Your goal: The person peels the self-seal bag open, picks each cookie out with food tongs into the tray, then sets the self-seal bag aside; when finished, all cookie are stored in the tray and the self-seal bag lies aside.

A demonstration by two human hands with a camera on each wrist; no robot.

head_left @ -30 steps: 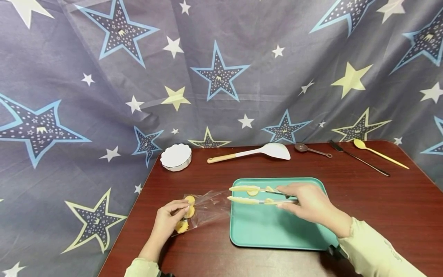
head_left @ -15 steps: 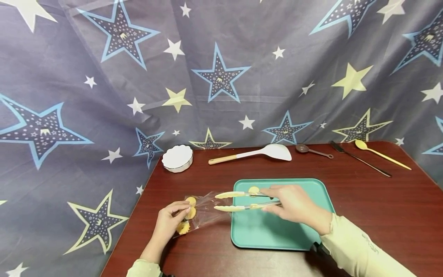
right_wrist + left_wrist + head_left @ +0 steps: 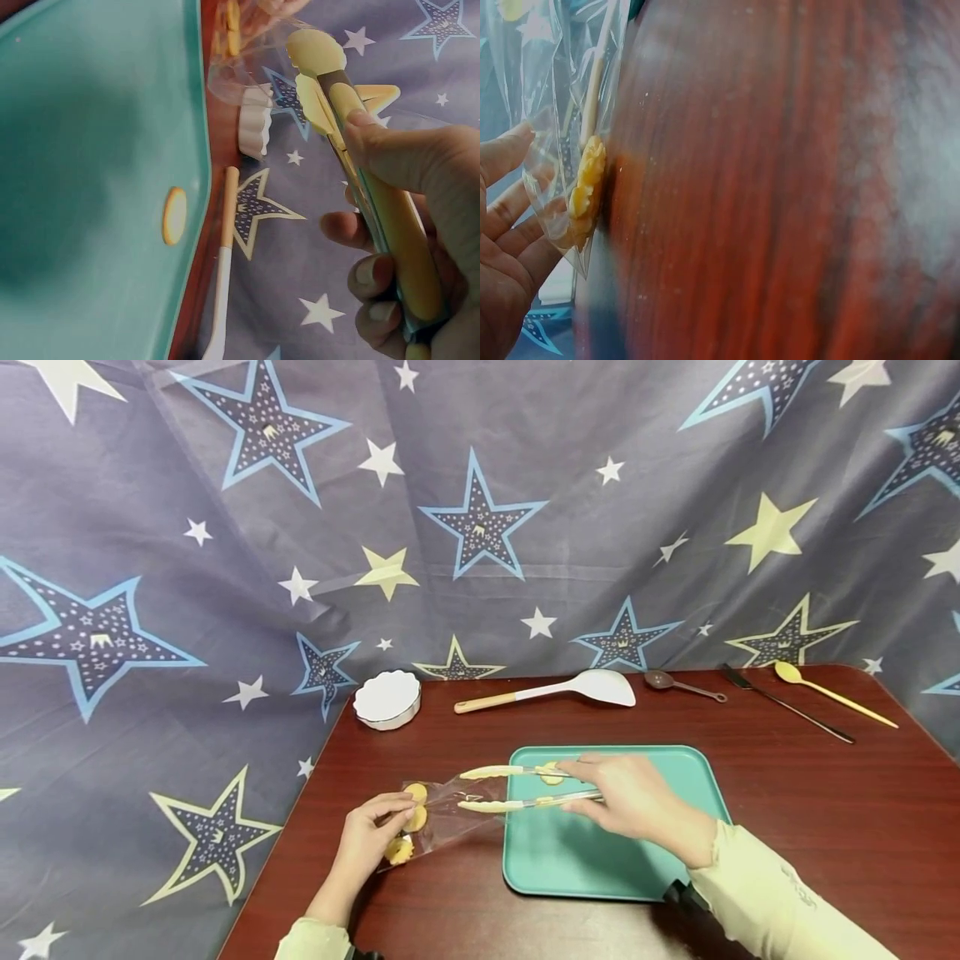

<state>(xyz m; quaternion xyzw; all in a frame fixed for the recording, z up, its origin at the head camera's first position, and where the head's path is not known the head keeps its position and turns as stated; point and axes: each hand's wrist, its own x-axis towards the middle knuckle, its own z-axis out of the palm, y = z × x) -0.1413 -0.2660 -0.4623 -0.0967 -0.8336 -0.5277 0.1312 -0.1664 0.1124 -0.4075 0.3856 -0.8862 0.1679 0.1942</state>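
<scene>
My left hand (image 3: 367, 835) pinches a clear plastic bag (image 3: 457, 827) by its left part, where several round yellow biscuits (image 3: 416, 818) show. Seen from the left wrist, the fingers (image 3: 536, 247) curve around the bag (image 3: 547, 97), with biscuits (image 3: 589, 180) at its bottom. My right hand (image 3: 626, 797) holds tongs (image 3: 532, 789) with pale yellow tips. Their arms stand apart, tips at the bag's right end; whether they are inside it I cannot tell. One biscuit (image 3: 175, 216) lies on the teal tray (image 3: 82, 150), under the tongs in the head view.
Along the table's back lie a white fluted dish (image 3: 387, 700), a white spatula (image 3: 577, 687) with a wooden handle, a brown measuring spoon (image 3: 682, 685), a thin dark-headed utensil (image 3: 787, 703) and a yellow spoon (image 3: 832, 693). A star-patterned cloth (image 3: 480, 602) hangs behind.
The right hand and tongs have moved left from over the tray, bringing the tips to the bag's right end. The left hand keeps its hold with hardly any movement.
</scene>
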